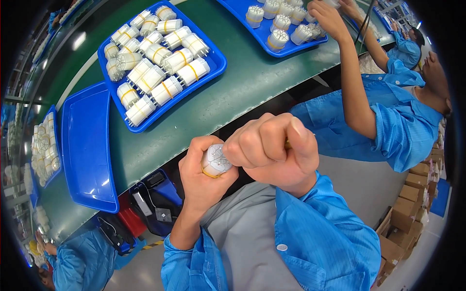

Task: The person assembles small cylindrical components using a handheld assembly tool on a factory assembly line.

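Note:
My left hand (198,177) is wrapped round a bundle of white plastic pieces (216,160), its end face turned up and a yellow rubber band around it. Right beside that end, my right hand (274,150) is closed in a fist, its fingertips curled in toward the bundle. Whatever the right fingers grip is hidden, apart from a speck of yellow between them. Beyond my hands, a blue tray (222,68) on the green bench carries several similar white bundles (175,60), most of them with yellow bands.
Another blue tray (87,145) lies to the left on the green bench (252,80). At the far right, a co-worker (359,106) in blue reaches over a third tray (272,52) of bundles. Black cases with cables (153,199) sit below the bench; cardboard boxes (405,213) stand behind at right.

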`<action>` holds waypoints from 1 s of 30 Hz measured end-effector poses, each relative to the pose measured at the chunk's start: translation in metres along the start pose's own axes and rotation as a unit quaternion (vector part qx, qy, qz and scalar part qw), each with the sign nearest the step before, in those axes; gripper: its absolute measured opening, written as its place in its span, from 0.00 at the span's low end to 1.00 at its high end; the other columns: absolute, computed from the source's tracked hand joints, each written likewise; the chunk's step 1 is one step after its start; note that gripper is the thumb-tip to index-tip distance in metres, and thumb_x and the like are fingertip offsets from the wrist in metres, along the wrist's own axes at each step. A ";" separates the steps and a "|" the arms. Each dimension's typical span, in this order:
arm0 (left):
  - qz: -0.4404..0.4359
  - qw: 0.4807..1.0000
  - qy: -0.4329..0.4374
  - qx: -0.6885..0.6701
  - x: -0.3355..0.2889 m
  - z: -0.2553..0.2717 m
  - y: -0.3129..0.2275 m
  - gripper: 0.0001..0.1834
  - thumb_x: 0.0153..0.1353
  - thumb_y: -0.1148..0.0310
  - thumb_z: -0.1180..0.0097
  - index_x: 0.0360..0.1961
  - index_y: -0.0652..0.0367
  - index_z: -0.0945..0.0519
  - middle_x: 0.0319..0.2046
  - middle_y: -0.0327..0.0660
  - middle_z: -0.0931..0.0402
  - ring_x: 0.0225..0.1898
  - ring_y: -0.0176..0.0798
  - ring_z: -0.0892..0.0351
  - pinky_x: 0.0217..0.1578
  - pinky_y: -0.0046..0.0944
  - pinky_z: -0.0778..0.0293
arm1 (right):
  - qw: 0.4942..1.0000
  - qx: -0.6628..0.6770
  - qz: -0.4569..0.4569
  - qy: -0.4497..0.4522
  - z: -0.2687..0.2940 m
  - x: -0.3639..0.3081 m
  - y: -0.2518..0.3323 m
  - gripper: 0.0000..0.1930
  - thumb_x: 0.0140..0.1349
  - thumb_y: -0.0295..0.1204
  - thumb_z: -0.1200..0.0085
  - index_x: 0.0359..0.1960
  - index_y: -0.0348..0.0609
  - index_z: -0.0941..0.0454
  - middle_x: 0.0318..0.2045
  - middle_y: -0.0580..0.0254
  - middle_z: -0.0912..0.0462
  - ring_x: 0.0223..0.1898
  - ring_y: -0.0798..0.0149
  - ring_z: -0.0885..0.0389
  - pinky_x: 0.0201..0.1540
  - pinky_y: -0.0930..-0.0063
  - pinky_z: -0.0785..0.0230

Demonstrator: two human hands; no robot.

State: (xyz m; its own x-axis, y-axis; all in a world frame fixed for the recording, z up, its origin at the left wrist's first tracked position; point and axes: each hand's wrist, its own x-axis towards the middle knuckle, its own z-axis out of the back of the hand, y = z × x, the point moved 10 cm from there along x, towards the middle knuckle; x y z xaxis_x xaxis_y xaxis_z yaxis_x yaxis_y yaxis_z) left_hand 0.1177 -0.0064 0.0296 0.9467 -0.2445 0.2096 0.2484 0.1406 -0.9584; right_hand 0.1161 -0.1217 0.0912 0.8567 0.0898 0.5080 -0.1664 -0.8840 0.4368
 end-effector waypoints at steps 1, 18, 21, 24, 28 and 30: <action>-0.015 1.000 0.005 0.016 0.000 -0.001 -0.002 0.21 0.40 0.80 0.32 0.39 0.59 0.25 0.29 0.39 0.21 0.29 0.31 0.21 0.33 0.31 0.25 | 1.000 -0.014 -0.013 -0.002 -0.001 0.000 -0.002 0.26 0.75 0.39 0.64 0.15 0.46 0.42 0.12 0.71 0.43 0.16 0.72 0.49 0.22 0.71 0.53; -0.008 1.000 0.007 -0.022 -0.003 -0.003 0.003 0.20 0.42 0.80 0.32 0.38 0.58 0.26 0.28 0.36 0.23 0.28 0.27 0.25 0.31 0.29 0.27 | 1.000 0.026 0.006 0.010 -0.001 -0.008 0.002 0.25 0.75 0.40 0.65 0.15 0.46 0.42 0.13 0.71 0.42 0.16 0.73 0.51 0.22 0.72 0.53; -0.017 1.000 0.009 -0.015 -0.005 -0.004 0.000 0.20 0.42 0.80 0.32 0.38 0.58 0.25 0.28 0.36 0.23 0.28 0.28 0.25 0.31 0.29 0.27 | 1.000 0.011 0.001 0.012 -0.002 -0.009 0.001 0.25 0.75 0.39 0.64 0.15 0.46 0.42 0.13 0.71 0.43 0.16 0.73 0.51 0.22 0.72 0.53; -0.024 1.000 0.017 0.001 -0.006 -0.005 0.000 0.21 0.42 0.80 0.32 0.38 0.59 0.25 0.29 0.36 0.23 0.28 0.28 0.25 0.31 0.29 0.27 | 0.999 -0.032 -0.016 0.000 -0.001 -0.012 -0.002 0.26 0.75 0.41 0.65 0.15 0.47 0.43 0.12 0.70 0.42 0.15 0.72 0.52 0.21 0.71 0.54; -0.009 1.000 0.016 -0.013 -0.007 -0.007 0.011 0.21 0.43 0.79 0.31 0.38 0.59 0.25 0.29 0.37 0.23 0.28 0.28 0.25 0.31 0.30 0.27 | 0.997 -0.034 -0.060 -0.023 0.008 -0.009 -0.010 0.27 0.75 0.44 0.68 0.15 0.48 0.44 0.11 0.69 0.41 0.15 0.71 0.52 0.21 0.71 0.54; -0.023 1.000 0.006 -0.005 -0.006 -0.005 0.007 0.21 0.43 0.79 0.31 0.38 0.59 0.25 0.29 0.37 0.23 0.28 0.28 0.25 0.31 0.30 0.27 | 0.999 -0.012 -0.027 -0.025 0.006 -0.009 -0.002 0.26 0.75 0.41 0.67 0.15 0.47 0.44 0.12 0.70 0.43 0.15 0.72 0.52 0.21 0.72 0.54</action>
State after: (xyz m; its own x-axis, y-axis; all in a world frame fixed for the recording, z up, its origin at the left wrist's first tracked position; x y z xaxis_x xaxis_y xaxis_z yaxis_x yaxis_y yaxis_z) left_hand 0.1126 -0.0082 0.0207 0.9317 -0.2619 0.2517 0.2902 0.1200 -0.9494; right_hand 0.1117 -0.1233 0.0812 0.8880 0.1139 0.4455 -0.1301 -0.8670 0.4811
